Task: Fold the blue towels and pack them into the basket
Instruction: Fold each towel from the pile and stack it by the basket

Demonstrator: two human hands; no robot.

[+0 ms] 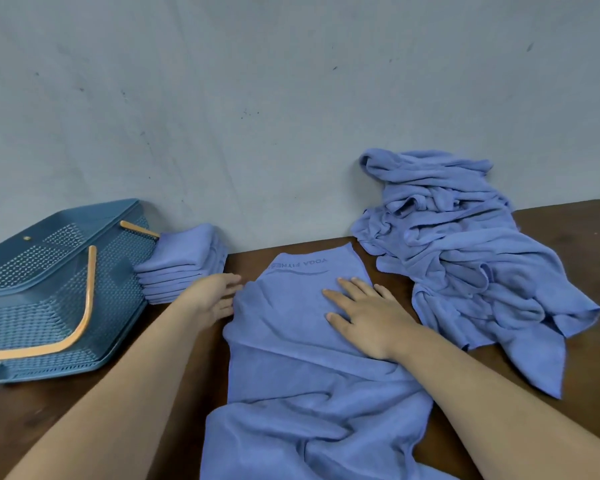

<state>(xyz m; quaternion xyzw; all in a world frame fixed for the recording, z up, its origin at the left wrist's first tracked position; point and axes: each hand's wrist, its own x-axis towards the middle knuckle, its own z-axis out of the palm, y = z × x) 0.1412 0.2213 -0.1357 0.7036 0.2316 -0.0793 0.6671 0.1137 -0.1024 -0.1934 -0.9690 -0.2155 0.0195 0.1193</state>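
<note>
A blue towel (pixel 291 368) with printed lettering lies spread lengthwise on the dark wooden table (pixel 568 393), wrinkled at its near end. My right hand (pixel 364 313) lies flat on it, fingers straight and spread. My left hand (pixel 215 296) touches the towel's left edge with straight fingers. A stack of several folded blue towels (pixel 184 265) stands against the wall, beside the blue plastic basket (pixel 42 289) with orange handles at the left. I cannot see into the basket.
A heap of crumpled blue towels (pixel 458 251) lies at the right against the grey wall (pixel 291 98). The table's left edge runs just below the basket.
</note>
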